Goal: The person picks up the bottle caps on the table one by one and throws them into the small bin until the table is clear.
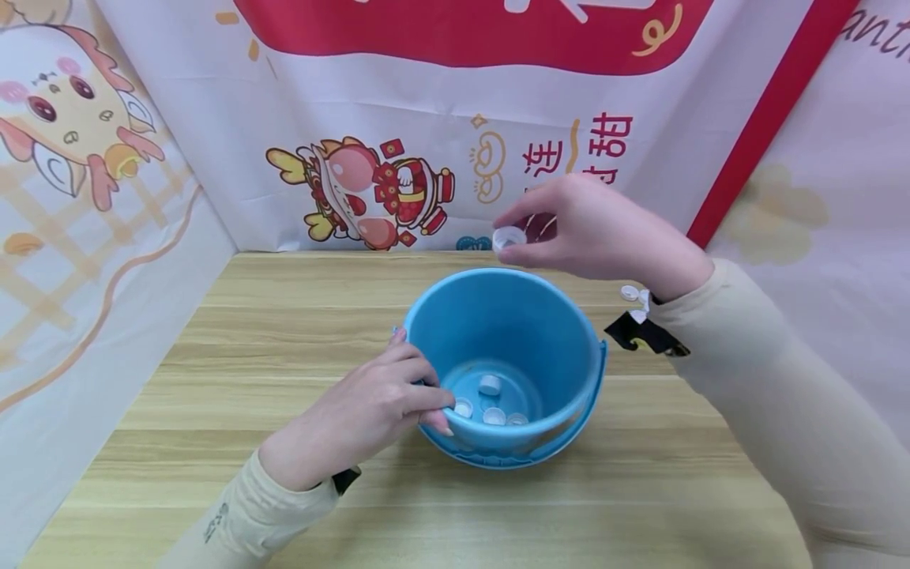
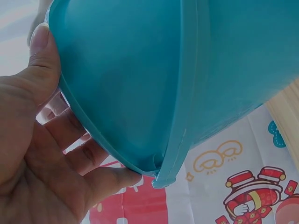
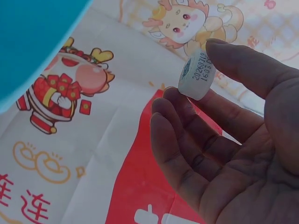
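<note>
Pinches white cap (image 1: 508,239) with right hand (image 1: 593,227), grips blue bucket (image 1: 498,320) with left hand (image 1: 370,405); risks dropping cap outside by releasing early, perhaps from beyond far rim (image 1: 498,270).

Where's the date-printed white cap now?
Head view: the right hand pinches the white cap, which appears just above the far rim of the blue bucket.

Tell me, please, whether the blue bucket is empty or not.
The blue bucket is not empty: the head view shows at least four white caps lying inside, on its bottom.
</note>
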Tool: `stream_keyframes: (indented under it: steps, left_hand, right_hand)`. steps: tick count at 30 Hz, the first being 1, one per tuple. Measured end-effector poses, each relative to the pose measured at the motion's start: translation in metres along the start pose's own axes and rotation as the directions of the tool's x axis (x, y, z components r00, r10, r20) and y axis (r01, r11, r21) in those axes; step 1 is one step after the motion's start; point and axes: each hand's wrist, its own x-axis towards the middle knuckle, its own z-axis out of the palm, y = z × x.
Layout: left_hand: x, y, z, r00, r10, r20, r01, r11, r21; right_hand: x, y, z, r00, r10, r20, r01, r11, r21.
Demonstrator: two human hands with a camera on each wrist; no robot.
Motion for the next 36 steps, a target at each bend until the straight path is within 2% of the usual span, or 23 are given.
stream_keyframes:
  steps: [4, 18, 27, 36]
  left_hand:
    - [0.0, 0.0, 0.0, 1.0, 0.0, 0.005, 0.0, 1.0, 0.001]
    - [0.001, 0.0, 0.0, 1.0, 0.002, 0.005, -0.002, 1.0, -0.002]
    - [0.002, 0.001, 0.0, 0.999, -0.035, 0.019, 0.035, 0.999, -0.014]
    - [0.001, 0.001, 0.0, 0.999, -0.043, 0.024, 0.044, 0.999, -0.024]
  right_hand:
    - [0.005, -0.003, 0.005, 1.0, -0.017, 0.019, 0.017, 1.0, 0.021]
    - [0.015, -0.017, 0.016, 0.995, 0.001, 0.101, -0.004, 1.0, 0.029]
    - [0.018, -0.018, 0.023, 0.991, -0.023, 0.134, 0.018, 0.999, 0.036]
    - [0.019, -0.018, 0.028, 0.987, -0.03, 0.159, 0.024, 0.999, 0.041]
